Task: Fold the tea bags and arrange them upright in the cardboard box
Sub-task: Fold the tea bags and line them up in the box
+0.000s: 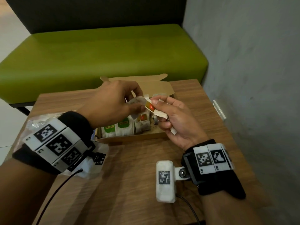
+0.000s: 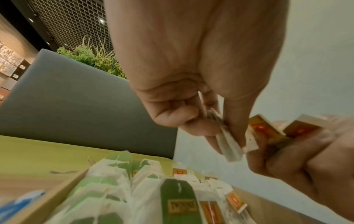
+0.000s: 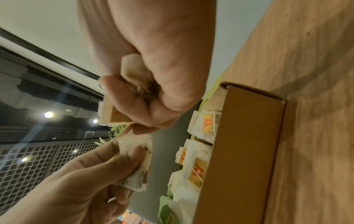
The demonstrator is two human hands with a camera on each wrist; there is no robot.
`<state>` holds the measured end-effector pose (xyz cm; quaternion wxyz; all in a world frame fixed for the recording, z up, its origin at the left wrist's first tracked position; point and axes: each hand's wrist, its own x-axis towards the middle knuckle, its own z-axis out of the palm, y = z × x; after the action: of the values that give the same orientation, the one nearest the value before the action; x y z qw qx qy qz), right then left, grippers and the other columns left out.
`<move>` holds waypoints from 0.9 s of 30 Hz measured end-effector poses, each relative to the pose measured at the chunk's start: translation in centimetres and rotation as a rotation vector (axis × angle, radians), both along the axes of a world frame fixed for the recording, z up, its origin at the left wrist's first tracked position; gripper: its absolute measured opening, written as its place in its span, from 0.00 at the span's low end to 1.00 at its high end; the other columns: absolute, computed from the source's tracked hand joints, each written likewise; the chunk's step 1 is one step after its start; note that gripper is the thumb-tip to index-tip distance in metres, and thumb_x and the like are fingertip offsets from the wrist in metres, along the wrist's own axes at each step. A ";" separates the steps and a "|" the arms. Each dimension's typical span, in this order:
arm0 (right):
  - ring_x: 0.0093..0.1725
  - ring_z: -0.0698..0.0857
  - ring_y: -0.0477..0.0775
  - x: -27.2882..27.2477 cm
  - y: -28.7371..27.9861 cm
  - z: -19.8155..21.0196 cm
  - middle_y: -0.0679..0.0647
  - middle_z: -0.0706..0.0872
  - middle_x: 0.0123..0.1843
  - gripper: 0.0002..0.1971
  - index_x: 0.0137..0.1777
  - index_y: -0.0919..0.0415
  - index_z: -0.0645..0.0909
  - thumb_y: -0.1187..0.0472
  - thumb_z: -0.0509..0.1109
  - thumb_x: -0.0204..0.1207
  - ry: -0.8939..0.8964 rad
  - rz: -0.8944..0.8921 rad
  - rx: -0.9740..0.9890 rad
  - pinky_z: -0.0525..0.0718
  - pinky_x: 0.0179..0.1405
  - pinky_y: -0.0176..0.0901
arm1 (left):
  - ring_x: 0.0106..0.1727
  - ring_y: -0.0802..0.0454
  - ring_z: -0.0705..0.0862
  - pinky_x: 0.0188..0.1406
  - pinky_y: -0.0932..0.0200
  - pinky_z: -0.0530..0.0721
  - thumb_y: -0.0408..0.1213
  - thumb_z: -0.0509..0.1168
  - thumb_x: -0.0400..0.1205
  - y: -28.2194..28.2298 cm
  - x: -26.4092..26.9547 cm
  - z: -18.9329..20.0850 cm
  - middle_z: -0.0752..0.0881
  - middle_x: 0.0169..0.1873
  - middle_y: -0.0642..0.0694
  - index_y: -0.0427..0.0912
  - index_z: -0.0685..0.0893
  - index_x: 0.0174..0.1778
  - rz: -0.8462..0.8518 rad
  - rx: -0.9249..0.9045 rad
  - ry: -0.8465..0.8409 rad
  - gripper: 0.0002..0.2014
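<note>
An open cardboard box [image 1: 129, 139] sits on the wooden table [image 1: 129, 184]. Upright tea bags fill it, green-tagged ones [image 1: 110, 128] at the left and orange-tagged ones [image 1: 142, 119] further right. Above the box, my left hand [image 1: 139, 100] pinches a folded tea bag [image 2: 229, 145] between thumb and fingers. Just to its right, my right hand [image 1: 158, 109] grips a small bunch of tea bags [image 3: 138, 75]. Their orange-red tags [image 1: 150, 107] stick out toward the left hand. The two hands nearly touch. Both palms hide part of what they hold.
Crumpled clear plastic wrap [image 1: 37, 122] lies on the table's left side, under my left wrist. A green bench [image 1: 100, 52] runs behind the table and a grey wall [image 1: 251, 62] stands close on the right. The box lid [image 1: 146, 83] leans open at the back.
</note>
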<state>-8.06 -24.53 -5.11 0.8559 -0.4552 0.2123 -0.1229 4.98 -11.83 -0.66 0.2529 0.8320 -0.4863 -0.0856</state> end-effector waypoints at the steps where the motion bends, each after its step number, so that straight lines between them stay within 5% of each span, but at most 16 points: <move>1: 0.19 0.76 0.39 0.0 0.0 0.0 0.49 0.85 0.32 0.03 0.50 0.62 0.83 0.68 0.69 0.83 0.004 -0.017 -0.018 0.67 0.12 0.26 | 0.24 0.68 0.82 0.21 0.74 0.70 0.48 0.72 0.80 -0.2 -0.1 -0.1 0.87 0.25 0.66 0.54 0.85 0.44 -0.001 0.012 -0.017 0.04; 5: 0.24 0.80 0.40 0.2 0.0 -0.2 0.53 0.87 0.40 0.04 0.48 0.59 0.85 0.68 0.72 0.81 0.030 -0.103 -0.119 0.69 0.14 0.28 | 0.31 0.57 0.89 0.30 0.49 0.87 0.49 0.63 0.86 -0.5 -0.4 -0.5 0.91 0.31 0.57 0.50 0.89 0.40 0.010 0.008 0.018 0.14; 10: 0.31 0.83 0.45 0.3 0.1 -0.7 0.54 0.90 0.44 0.04 0.45 0.56 0.87 0.65 0.77 0.78 0.071 -0.223 -0.354 0.71 0.16 0.33 | 0.28 0.64 0.83 0.27 0.61 0.80 0.48 0.57 0.89 -0.7 -1.2 -0.3 0.90 0.31 0.49 0.45 0.90 0.44 0.050 -0.034 0.360 0.18; 13: 0.34 0.84 0.46 0.2 0.2 -0.8 0.56 0.91 0.44 0.03 0.45 0.55 0.88 0.63 0.79 0.77 0.061 -0.264 -0.437 0.73 0.18 0.34 | 0.37 0.49 0.87 0.33 0.46 0.83 0.56 0.57 0.84 -0.5 -1.5 0.1 0.92 0.39 0.46 0.49 0.90 0.46 0.041 -0.054 0.481 0.19; 16: 0.36 0.84 0.49 0.2 0.2 -0.8 0.57 0.92 0.46 0.03 0.43 0.53 0.89 0.60 0.80 0.76 0.058 -0.270 -0.503 0.74 0.19 0.34 | 0.41 0.39 0.89 0.34 0.34 0.85 0.50 0.63 0.85 -0.4 -1.7 0.2 0.93 0.39 0.48 0.50 0.90 0.49 0.006 -0.042 0.413 0.13; 19: 0.35 0.84 0.48 0.2 0.2 -1.0 0.54 0.90 0.42 0.02 0.45 0.53 0.89 0.60 0.79 0.77 0.050 -0.268 -0.501 0.74 0.19 0.35 | 0.32 0.52 0.89 0.28 0.44 0.82 0.46 0.62 0.87 -0.9 -1.6 0.0 0.93 0.36 0.51 0.49 0.90 0.48 0.050 -0.071 0.420 0.11; 21: 0.33 0.83 0.45 0.2 0.0 -1.0 0.52 0.89 0.40 0.02 0.48 0.55 0.89 0.60 0.78 0.78 0.043 -0.255 -0.464 0.73 0.18 0.35 | 0.21 0.58 0.79 0.22 0.57 0.75 0.47 0.61 0.87 -1.1 -1.8 -0.2 0.93 0.35 0.51 0.50 0.90 0.46 0.076 -0.077 0.418 0.13; 24: 0.30 0.82 0.46 0.1 0.0 -1.0 0.53 0.88 0.38 0.05 0.51 0.58 0.89 0.58 0.77 0.80 0.042 -0.200 -0.441 0.72 0.17 0.35 | 0.26 0.48 0.76 0.25 0.53 0.75 0.49 0.61 0.88 -1.2 -1.9 -0.7 0.92 0.34 0.46 0.47 0.91 0.45 0.092 -0.101 0.423 0.16; 27: 0.31 0.82 0.50 0.1 0.0 -1.1 0.55 0.87 0.37 0.04 0.49 0.58 0.89 0.59 0.77 0.80 0.047 -0.195 -0.440 0.72 0.16 0.35 | 0.25 0.52 0.77 0.25 0.55 0.77 0.49 0.63 0.86 -1.1 -1.9 -1.1 0.88 0.27 0.48 0.42 0.89 0.42 0.113 -0.111 0.415 0.16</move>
<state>-7.95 -24.49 -6.21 0.7151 -0.6107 0.2434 -0.2375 3.10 -12.92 -1.74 0.3974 0.8072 -0.3807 -0.2136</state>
